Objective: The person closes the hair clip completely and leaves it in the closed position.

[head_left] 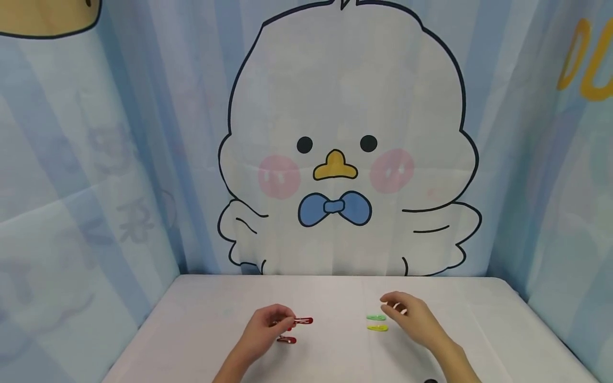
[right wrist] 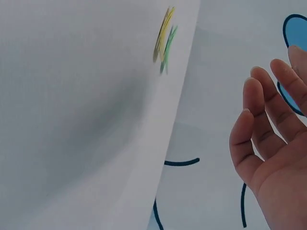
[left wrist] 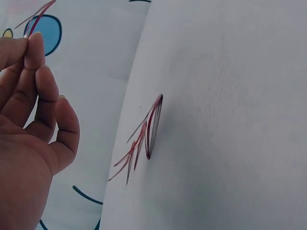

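My left hand (head_left: 264, 329) pinches a red snap hair clip (head_left: 304, 321) between thumb and forefinger, held above the table; the left wrist view shows this clip standing bent open at the fingertips. Below that hand, more red hair clips (left wrist: 150, 127) lie on the table, partly hidden by the fingers in the head view. To the right lie a green hair clip (head_left: 376, 317) and, just nearer, a yellow hair clip (head_left: 378, 328). My right hand (head_left: 413, 320) hovers right beside these two, fingers loosely bent and holding nothing.
A white-covered table (head_left: 335, 361) runs back to a hanging cloth (head_left: 345, 96) printed with a white duck. Cloth walls stand at left and right. A small dark object (head_left: 430, 381) peeks in at the bottom edge of the head view.
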